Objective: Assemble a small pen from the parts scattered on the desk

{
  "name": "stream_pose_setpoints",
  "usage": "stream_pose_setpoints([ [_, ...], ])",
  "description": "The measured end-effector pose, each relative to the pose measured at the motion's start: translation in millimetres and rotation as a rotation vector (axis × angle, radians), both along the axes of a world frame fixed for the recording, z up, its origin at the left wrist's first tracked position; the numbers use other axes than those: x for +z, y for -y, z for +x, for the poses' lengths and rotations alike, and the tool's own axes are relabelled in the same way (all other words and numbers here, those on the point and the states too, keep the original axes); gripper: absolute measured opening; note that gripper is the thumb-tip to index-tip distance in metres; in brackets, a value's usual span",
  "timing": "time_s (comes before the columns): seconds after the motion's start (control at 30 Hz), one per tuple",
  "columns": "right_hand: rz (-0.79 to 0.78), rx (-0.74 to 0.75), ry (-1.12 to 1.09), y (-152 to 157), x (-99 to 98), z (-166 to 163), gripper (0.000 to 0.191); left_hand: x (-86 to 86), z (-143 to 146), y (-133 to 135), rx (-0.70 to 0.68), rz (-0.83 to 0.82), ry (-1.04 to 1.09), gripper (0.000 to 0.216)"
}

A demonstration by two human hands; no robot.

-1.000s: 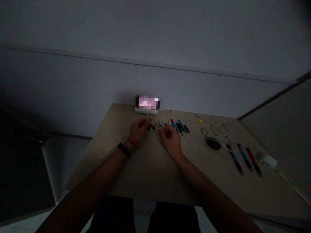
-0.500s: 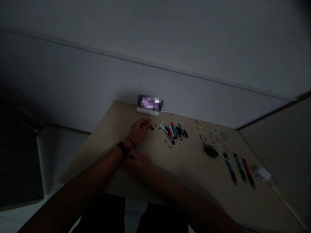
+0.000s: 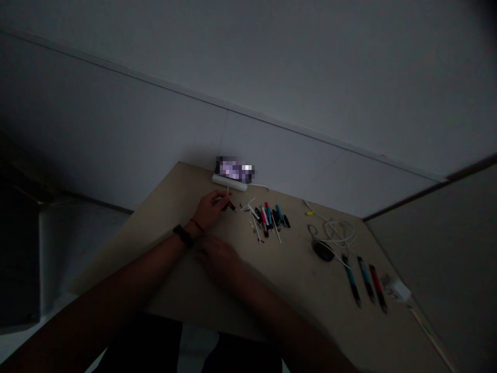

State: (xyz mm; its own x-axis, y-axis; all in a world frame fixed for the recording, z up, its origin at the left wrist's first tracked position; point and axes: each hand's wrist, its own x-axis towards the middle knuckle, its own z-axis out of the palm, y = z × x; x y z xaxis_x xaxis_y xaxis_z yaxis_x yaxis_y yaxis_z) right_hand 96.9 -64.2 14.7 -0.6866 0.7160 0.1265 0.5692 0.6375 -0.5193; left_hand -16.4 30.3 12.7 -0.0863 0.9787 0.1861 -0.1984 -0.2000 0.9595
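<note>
The left hand (image 3: 208, 211) rests on the tan wooden worktop (image 3: 186, 290), its fingers pinched around a thin white pen refill (image 3: 227, 190) that sticks up past the fingertips, with a small red and black pen piece (image 3: 230, 206) at its fingertips. A black wristband (image 3: 183, 235) and a thin red cord sit on that wrist. The right hand (image 3: 217, 259) lies low on the worktop, just beside the left wrist and nearer the body; it is blurred and dim, so whether it is spread or closed cannot be told.

Beyond the left hand, against the wall, one phone with a lit screen (image 3: 235, 169) stands on a white holder. To the right of the left hand's fingertips lies a loose heap of taken-apart pens (image 3: 267, 217), red, blue, black and white; the count is too small to tell. Further right, well apart from both hands, are a tangle of white cable (image 3: 334, 230) beside a dark oval object (image 3: 322, 250), then three whole pens (image 3: 365, 278) side by side, two blue and one red.
</note>
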Motion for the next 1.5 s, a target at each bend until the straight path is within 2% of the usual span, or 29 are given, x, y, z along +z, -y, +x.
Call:
stream_pose_setpoints([
  [0.2, -0.109, -0.247, -0.417, -20.9, 6.6, 20.8, 0.011, 2.6, -1.2, 1.1, 0.009, -0.010, 0.009, 0.041],
  [0.33, -0.208, -0.454, -0.761, -44.9, 12.9, 38.9, 0.020, 7.2, -1.5, 3.2, 0.002, 0.027, -0.024, 0.040],
  [0.43, -0.261, -0.588, -0.930, -62.1, 14.8, 51.2, 0.026, 9.4, -1.0, 4.3, -0.018, 0.020, -0.031, 0.040],
  [0.53, -0.306, -0.696, -0.910, -72.7, 12.7, 58.8, 0.034, 10.0, 0.3, 4.8, -0.033, 0.035, -0.021, 0.039],
  [0.63, -0.331, -0.708, -0.810, -75.3, 10.3, 60.8, 0.042, 10.8, 1.2, 5.2, -0.049, 0.057, -0.025, 0.038],
  [0.7, -0.263, -0.691, -0.738, -73.9, 10.5, 60.2, 0.040, 12.0, 0.9, 5.7, -0.055, 0.062, -0.027, 0.038],
  [0.83, -0.015, -0.582, -0.592, -68.7, 13.7, 58.8, 0.025, 14.8, 0.3, 7.1, -0.077, 0.067, -0.036, 0.037],
  [1.0, 0.058, -0.495, -0.455, -66.0, 12.8, 58.7, 0.023, 16.7, 3.1, 10.1, -0.147, 0.106, -0.020, 0.037],
  [1.13, 0.050, -0.456, -0.403, -66.6, 9.0, 58.7, 0.029, 17.2, 5.2, 12.1, -0.206, 0.114, 0.006, 0.036],
  [1.3, 0.006, -0.449, -0.418, -67.0, 7.2, 57.5, 0.024, 19.7, 5.5, 14.1, -0.243, 0.152, -0.011, 0.029],
  [1.5, -0.072, -0.547, -0.556, -68.9, 9.8, 57.1, 0.025, 21.0, 6.3, 14.9, -0.274, 0.155, -0.048, 0.029],
])
